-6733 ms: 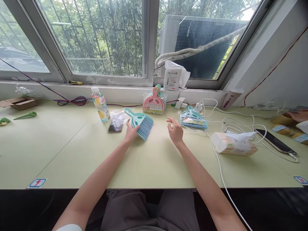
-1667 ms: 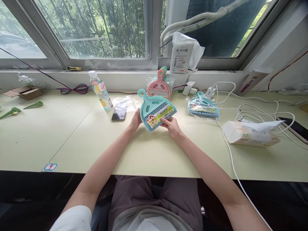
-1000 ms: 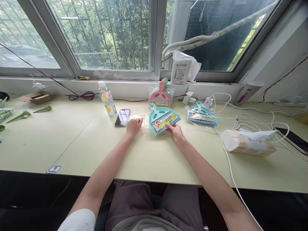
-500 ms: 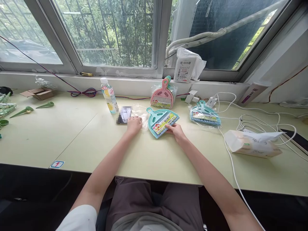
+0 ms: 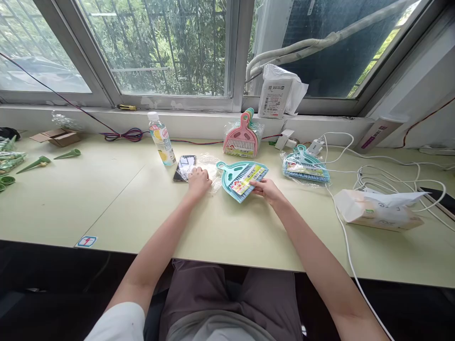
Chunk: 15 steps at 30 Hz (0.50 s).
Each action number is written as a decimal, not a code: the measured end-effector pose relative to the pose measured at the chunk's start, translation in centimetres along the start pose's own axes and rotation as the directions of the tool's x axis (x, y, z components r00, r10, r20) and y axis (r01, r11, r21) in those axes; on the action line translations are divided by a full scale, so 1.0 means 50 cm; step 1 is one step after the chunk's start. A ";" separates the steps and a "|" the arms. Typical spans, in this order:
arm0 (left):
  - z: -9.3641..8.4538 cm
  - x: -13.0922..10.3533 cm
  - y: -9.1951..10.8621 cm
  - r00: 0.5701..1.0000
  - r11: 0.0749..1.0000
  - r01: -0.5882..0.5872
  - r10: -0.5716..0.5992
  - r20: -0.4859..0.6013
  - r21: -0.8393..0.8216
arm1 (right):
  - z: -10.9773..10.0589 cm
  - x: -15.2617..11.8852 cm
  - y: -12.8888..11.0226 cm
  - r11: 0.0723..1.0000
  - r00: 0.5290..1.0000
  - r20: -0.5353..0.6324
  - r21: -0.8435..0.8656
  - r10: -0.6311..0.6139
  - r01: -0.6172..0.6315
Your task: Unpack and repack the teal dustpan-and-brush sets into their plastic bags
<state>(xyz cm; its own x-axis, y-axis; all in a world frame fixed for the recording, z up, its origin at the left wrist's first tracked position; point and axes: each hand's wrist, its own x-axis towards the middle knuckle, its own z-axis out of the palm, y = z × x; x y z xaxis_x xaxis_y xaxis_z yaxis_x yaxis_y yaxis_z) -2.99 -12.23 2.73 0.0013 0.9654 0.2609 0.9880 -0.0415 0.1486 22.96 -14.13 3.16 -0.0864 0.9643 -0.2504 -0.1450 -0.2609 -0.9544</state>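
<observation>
My right hand [image 5: 267, 190] grips the lower right edge of a teal dustpan and brush set [image 5: 227, 176], its thumb on the yellow label. The set's handle points to the upper left. My left hand [image 5: 199, 182] is closed on a crumpled clear plastic bag [image 5: 213, 166] that lies between the set and a phone [image 5: 185, 167]. Part of the bag reaches over the phone's lower edge. Behind, a stack of dustpan sets [image 5: 241, 137] in clear wrap leans upright, a pink one in front. Another wrapped teal set [image 5: 306, 166] lies to the right.
A drink bottle [image 5: 161, 138] stands behind the phone. On the right are a tissue pack [image 5: 377, 210] and tangled white cables [image 5: 377, 176]. Green cone-shaped pieces [image 5: 35, 164] and an opened cardboard box [image 5: 59, 137] lie on the left. A white-wrapped box [image 5: 275, 98] stands on the sill.
My right hand has shifted the teal set slightly to the right, away from my left hand. The plastic bag now spreads over part of the phone. The view has shifted a little.
</observation>
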 end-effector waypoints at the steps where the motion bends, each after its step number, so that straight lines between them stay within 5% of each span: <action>1: 0.001 0.000 0.000 1.000 1.000 0.007 -0.007 0.001 0.004 | -0.008 0.001 -0.005 1.000 1.000 0.000 0.001 -0.001 0.001; 9: -0.012 0.012 0.001 0.982 0.958 0.128 -0.158 -0.103 -0.257 | -0.034 -0.002 -0.025 1.000 0.996 0.084 0.000 0.025 -0.025; 15: -0.021 0.012 0.007 0.957 0.949 0.120 -0.188 -0.220 -0.290 | -0.027 -0.003 -0.021 0.999 0.988 0.147 -0.038 0.042 -0.037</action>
<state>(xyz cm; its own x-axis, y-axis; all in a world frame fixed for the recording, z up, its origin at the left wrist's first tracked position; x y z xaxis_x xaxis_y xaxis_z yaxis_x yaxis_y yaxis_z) -2.80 -11.92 3.96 -0.2185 0.8753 0.4314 0.8933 0.0015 0.4494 24.46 -13.94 4.00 -0.2363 0.9352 -0.2637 -0.1041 -0.2942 -0.9501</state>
